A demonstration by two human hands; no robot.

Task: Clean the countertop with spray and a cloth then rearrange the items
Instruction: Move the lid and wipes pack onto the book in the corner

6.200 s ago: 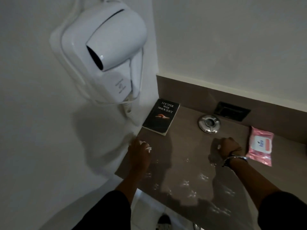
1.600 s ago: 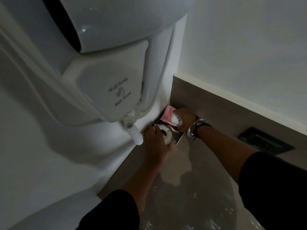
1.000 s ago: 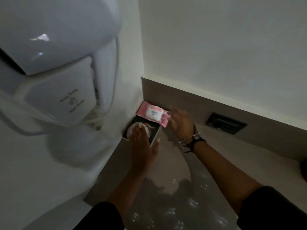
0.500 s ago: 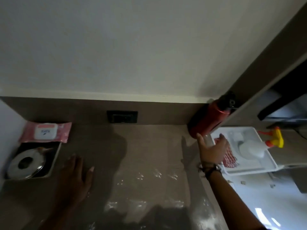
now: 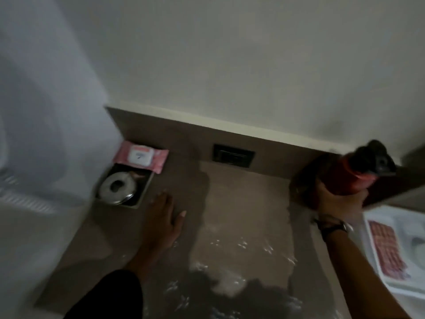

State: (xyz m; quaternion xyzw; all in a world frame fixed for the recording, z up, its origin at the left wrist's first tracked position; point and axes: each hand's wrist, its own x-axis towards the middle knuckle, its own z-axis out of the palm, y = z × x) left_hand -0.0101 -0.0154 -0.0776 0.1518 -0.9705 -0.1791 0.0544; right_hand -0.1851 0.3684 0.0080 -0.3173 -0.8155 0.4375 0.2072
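My right hand point(image 5: 338, 200) grips a red bottle with a black cap point(image 5: 349, 176), tilted at the countertop's far right. My left hand point(image 5: 164, 217) lies flat, fingers apart, on the brown countertop point(image 5: 241, 203). In the far left corner a dark book point(image 5: 143, 192) lies with a round silver dish point(image 5: 117, 186) on top of it. A pink wipes pack point(image 5: 142, 156) leans against the backsplash right behind the book. Wet streaks shine on the near part of the counter.
A white tray point(image 5: 379, 268) with a red patterned cloth point(image 5: 386, 247) sits off the counter's right edge. A dark socket plate point(image 5: 233, 155) is set in the backsplash. A blurred white appliance point(image 5: 41, 134) hangs on the left wall.
My right hand has closed on the red bottle, which was standing free against the right wall half a second ago. The left hand has stayed flat on the counter. The view has swung left.
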